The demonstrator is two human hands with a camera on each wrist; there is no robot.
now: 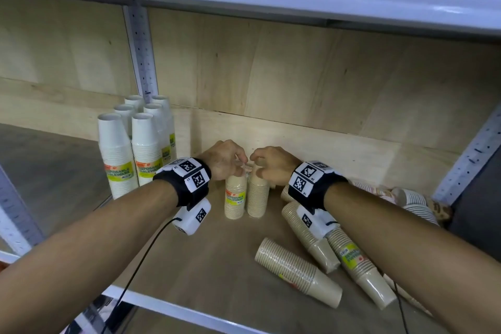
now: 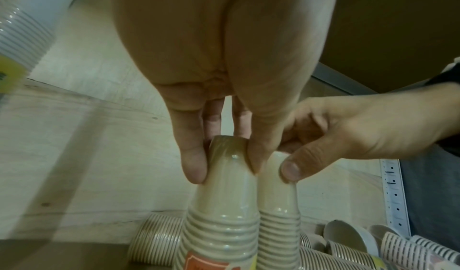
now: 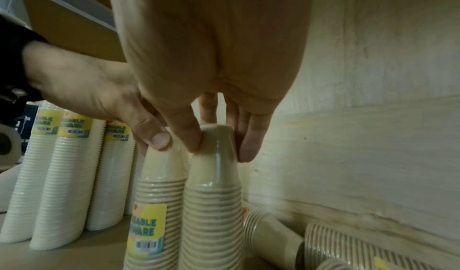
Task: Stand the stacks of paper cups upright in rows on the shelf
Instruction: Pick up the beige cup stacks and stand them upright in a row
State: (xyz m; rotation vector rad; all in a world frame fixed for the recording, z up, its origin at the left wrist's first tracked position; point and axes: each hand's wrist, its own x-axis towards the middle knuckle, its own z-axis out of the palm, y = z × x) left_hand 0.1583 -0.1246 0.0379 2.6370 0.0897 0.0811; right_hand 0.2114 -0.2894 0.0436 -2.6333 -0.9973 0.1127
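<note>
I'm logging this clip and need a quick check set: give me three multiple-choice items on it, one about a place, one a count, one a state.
1. Where do the white cup stacks stand?
A. Left rear of the shelf
B. Right front edge
C. On the shelf above

2. How many tan cup stacks stand upright under the hands?
A. Two
B. Four
C. None

3. How do the tan stacks at the right front lie?
A. Upright
B. On their sides
C. Inside a box

Answers: 1 A, they cluster by the left post. 2 A, the left hand grips the labelled stack and the right hand the stack beside it. 3 B, their lengths rest along the shelf board.
</note>
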